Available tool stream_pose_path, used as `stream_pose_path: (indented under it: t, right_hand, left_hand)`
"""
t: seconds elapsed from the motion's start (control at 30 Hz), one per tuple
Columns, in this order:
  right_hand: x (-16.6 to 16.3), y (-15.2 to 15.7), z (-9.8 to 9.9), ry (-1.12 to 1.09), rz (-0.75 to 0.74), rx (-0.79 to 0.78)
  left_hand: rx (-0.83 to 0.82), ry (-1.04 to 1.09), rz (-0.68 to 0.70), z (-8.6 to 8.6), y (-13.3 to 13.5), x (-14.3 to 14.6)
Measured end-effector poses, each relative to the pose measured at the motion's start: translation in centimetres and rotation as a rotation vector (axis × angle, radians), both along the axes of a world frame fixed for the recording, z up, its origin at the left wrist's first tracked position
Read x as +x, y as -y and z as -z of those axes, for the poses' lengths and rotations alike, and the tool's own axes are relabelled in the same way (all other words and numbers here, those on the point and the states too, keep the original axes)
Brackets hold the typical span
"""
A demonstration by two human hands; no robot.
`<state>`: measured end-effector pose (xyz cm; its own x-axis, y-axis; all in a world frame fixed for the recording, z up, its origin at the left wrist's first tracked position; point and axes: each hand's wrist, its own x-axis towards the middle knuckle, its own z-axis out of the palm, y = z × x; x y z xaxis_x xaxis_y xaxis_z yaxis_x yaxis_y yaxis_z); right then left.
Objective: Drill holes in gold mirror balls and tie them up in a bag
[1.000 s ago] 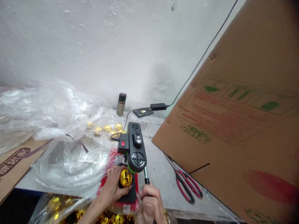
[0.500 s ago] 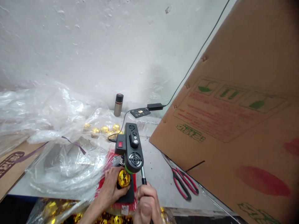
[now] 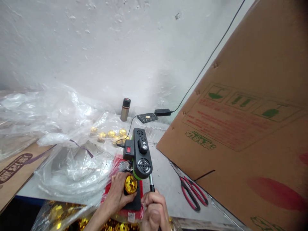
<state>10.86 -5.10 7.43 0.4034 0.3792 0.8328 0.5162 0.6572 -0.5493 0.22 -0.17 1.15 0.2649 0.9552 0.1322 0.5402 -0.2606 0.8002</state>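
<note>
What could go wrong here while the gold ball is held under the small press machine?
The left hand holds the gold mirrored ball right under the machine head, so its fingers could get pinched. The ball is round and might slip aside when the right hand moves the lever. The red-handled scissors lie open nearby.

I can't read any wording: the big cardboard box (image 3: pixel 240 128) carries green handling pictograms and blurred red and green print; the left cardboard (image 3: pixel 14 163) shows illegible brown characters.
</note>
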Motion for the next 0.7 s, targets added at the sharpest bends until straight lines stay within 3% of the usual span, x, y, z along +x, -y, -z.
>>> stream_pose_path:
  t: [0.13, 0.23, 0.37, 0.43, 0.5, 0.57, 0.7]
  right_hand:
    - [0.1, -0.1, 1.9, 0.04, -0.046, 0.026]
    - [-0.2, 0.2, 1.8, 0.021, -0.011, 0.025]
    - [-0.2, 1.1, -2.4, -0.063, -0.02, -0.173]
    - [0.0, 1.1, -5.2, -0.065, -0.073, -0.148]
    - [0.4, 0.8, -7.1, -0.024, -0.11, -0.076]
    - [0.6, 0.4, -7.8, 0.012, -0.119, -0.023]
    - [0.4, 0.4, -6.4, 0.002, -0.076, -0.017]
  left_hand:
    - [-0.018, 0.002, 0.013, -0.5, 0.1, 0.1]
    - [-0.031, -0.004, 0.015, -0.7, 0.0, 0.1]
    - [-0.006, 0.019, 0.019, -0.6, -0.1, 0.1]
    - [0.019, 0.038, 0.015, -0.1, 0.2, -0.1]
    - [0.081, 0.036, 0.01, 1.1, 1.0, -0.6]
    - [0.203, -0.004, 0.023, 2.9, 2.5, -1.7]
    - [0.564, -0.163, 0.118, 7.2, 6.3, -5.3]
